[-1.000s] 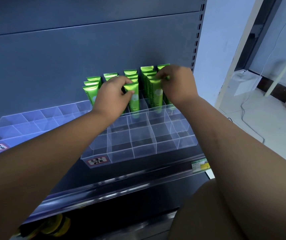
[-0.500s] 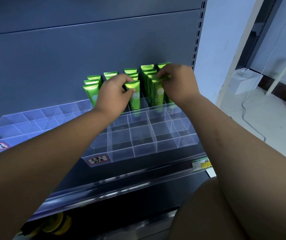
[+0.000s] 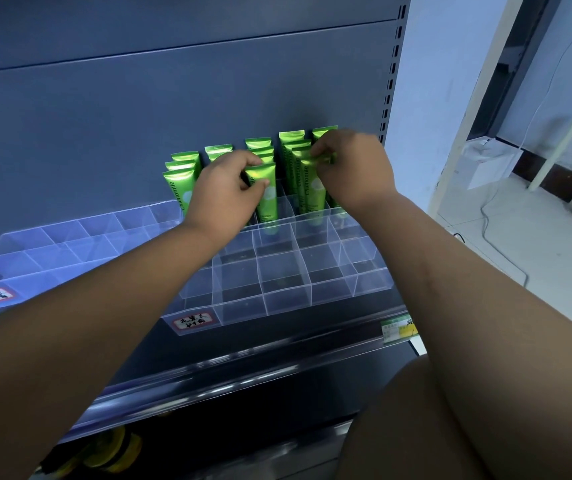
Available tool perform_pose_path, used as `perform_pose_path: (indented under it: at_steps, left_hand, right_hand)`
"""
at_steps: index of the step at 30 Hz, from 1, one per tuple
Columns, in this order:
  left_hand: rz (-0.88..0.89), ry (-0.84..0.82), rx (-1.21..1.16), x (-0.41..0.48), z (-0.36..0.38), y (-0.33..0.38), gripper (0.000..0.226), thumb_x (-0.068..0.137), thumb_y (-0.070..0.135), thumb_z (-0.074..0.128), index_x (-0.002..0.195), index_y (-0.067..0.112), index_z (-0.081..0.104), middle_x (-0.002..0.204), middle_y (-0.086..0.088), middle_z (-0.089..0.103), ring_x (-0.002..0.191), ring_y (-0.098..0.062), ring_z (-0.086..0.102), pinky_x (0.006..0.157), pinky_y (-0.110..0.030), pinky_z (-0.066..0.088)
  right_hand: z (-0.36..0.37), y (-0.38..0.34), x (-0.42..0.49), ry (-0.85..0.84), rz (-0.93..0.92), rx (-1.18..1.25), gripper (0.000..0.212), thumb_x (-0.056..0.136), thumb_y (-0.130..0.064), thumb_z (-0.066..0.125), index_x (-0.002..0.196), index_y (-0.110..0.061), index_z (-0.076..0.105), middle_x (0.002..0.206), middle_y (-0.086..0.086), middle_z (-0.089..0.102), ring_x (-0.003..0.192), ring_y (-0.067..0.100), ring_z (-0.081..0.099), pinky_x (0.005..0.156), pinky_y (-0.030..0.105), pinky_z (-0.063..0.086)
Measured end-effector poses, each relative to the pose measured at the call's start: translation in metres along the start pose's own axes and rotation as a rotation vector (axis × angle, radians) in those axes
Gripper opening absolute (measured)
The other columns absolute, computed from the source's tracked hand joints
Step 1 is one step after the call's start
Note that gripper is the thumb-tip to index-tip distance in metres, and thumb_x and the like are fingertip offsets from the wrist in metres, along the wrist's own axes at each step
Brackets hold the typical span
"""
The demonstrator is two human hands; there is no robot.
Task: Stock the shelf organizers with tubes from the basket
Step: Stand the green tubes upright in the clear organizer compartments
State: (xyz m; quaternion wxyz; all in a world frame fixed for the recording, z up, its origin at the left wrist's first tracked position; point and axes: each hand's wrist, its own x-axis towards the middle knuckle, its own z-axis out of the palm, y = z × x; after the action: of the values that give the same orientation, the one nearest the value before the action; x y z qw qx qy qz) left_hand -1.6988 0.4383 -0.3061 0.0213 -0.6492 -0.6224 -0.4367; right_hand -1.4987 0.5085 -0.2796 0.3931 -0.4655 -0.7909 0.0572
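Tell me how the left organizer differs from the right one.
The right organizer holds upright green tubes in its back rows; the left organizer shows none. The left hand and right hand each grip one of the tubes in the right organizer; no hand is at the left organizer. Both are clear and gridded, with a red-edged label in front.

Left hand (image 3: 224, 197), right hand (image 3: 355, 169), both pinching.

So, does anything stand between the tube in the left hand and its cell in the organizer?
Nothing visible does. The left hand holds the tube upright, its lower end already inside a cell of the clear organizer.
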Motion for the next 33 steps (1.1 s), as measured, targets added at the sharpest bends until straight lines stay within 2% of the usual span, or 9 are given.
perform_pose_path:
  at_steps: [3, 6, 10, 13, 17, 19, 22, 27, 33]
  left_hand:
    - [0.007, 0.008, 0.046, 0.0, -0.001, 0.004, 0.031, 0.093, 0.025, 0.071, 0.122, 0.014, 0.066, 0.113, 0.0, 0.068, 0.078, -0.017, 0.064, 0.079, -0.029, 0.052]
    - [0.026, 0.03, 0.155, -0.001, -0.004, 0.011, 0.032, 0.095, 0.025, 0.067, 0.122, 0.009, 0.064, 0.114, -0.006, 0.067, 0.087, -0.02, 0.062, 0.082, -0.033, 0.05]
    - [0.051, 0.073, 0.35, -0.011, -0.013, 0.031, 0.034, 0.094, 0.03, 0.059, 0.119, 0.007, 0.061, 0.113, -0.012, 0.064, 0.103, -0.036, 0.057, 0.089, -0.045, 0.048]
    - [0.011, 0.087, 0.424, -0.027, -0.027, 0.047, 0.04, 0.095, 0.036, 0.057, 0.125, 0.009, 0.058, 0.121, -0.011, 0.06, 0.109, -0.036, 0.051, 0.09, -0.047, 0.047]
    - [-0.073, 0.15, 0.463, -0.057, -0.055, 0.044, 0.049, 0.097, 0.044, 0.05, 0.126, 0.006, 0.057, 0.126, -0.013, 0.059, 0.117, -0.038, 0.049, 0.094, -0.049, 0.046]
    - [-0.128, 0.145, 0.538, -0.075, -0.076, 0.037, 0.056, 0.099, 0.048, 0.045, 0.133, 0.005, 0.053, 0.137, -0.015, 0.055, 0.13, -0.039, 0.044, 0.103, -0.052, 0.043]
    - [-0.195, 0.101, 0.736, -0.109, -0.115, 0.025, 0.064, 0.102, 0.053, 0.039, 0.146, 0.007, 0.043, 0.155, -0.014, 0.042, 0.148, -0.038, 0.028, 0.118, -0.056, 0.028]
    - [-0.359, 0.149, 0.829, -0.177, -0.194, 0.013, 0.074, 0.101, 0.062, 0.031, 0.15, 0.008, 0.041, 0.159, -0.012, 0.04, 0.153, -0.034, 0.024, 0.123, -0.053, 0.022]
    - [-0.602, 0.246, 0.985, -0.282, -0.306, -0.002, 0.072, 0.1, 0.061, 0.034, 0.15, 0.01, 0.043, 0.158, -0.01, 0.041, 0.152, -0.032, 0.026, 0.122, -0.052, 0.021]
  right_hand:
    - [0.0, 0.001, -0.001, -0.013, 0.008, -0.05, 0.035, 0.083, -0.007, 0.059, 0.109, -0.025, 0.076, 0.112, 0.0, 0.071, 0.095, 0.025, 0.067, 0.077, 0.039, 0.058]
    - [0.0, -0.001, -0.003, -0.026, -0.015, -0.093, 0.035, 0.085, -0.01, 0.06, 0.113, -0.025, 0.074, 0.116, 0.0, 0.069, 0.096, 0.027, 0.065, 0.076, 0.039, 0.058]
    - [-0.006, -0.006, -0.008, -0.017, -0.042, -0.157, 0.036, 0.086, -0.015, 0.058, 0.119, -0.025, 0.07, 0.12, -0.001, 0.064, 0.092, 0.03, 0.065, 0.071, 0.039, 0.057]
    - [-0.013, -0.017, -0.015, 0.043, -0.051, -0.196, 0.031, 0.089, -0.024, 0.056, 0.117, -0.023, 0.068, 0.118, 0.0, 0.063, 0.087, 0.033, 0.065, 0.069, 0.041, 0.058]
    - [-0.01, -0.052, -0.033, 0.075, -0.125, -0.102, 0.03, 0.091, -0.029, 0.056, 0.115, -0.016, 0.069, 0.11, 0.007, 0.067, 0.096, 0.034, 0.062, 0.073, 0.039, 0.053]
    - [-0.004, -0.076, -0.045, 0.03, -0.191, -0.07, 0.037, 0.09, -0.034, 0.055, 0.117, -0.012, 0.068, 0.108, 0.01, 0.068, 0.101, 0.036, 0.059, 0.08, 0.042, 0.052]
    - [0.007, -0.119, -0.07, -0.018, -0.238, -0.005, 0.042, 0.092, -0.039, 0.053, 0.121, -0.011, 0.065, 0.116, 0.01, 0.068, 0.108, 0.034, 0.058, 0.089, 0.045, 0.051]
    - [0.029, -0.215, -0.124, -0.158, -0.345, 0.167, 0.05, 0.1, -0.04, 0.05, 0.14, -0.011, 0.054, 0.142, 0.006, 0.057, 0.134, 0.026, 0.048, 0.112, 0.041, 0.04]
    - [0.061, -0.351, -0.194, -0.305, -0.541, 0.327, 0.053, 0.101, -0.042, 0.046, 0.146, -0.014, 0.048, 0.152, 0.003, 0.048, 0.146, 0.023, 0.036, 0.119, 0.041, 0.032]
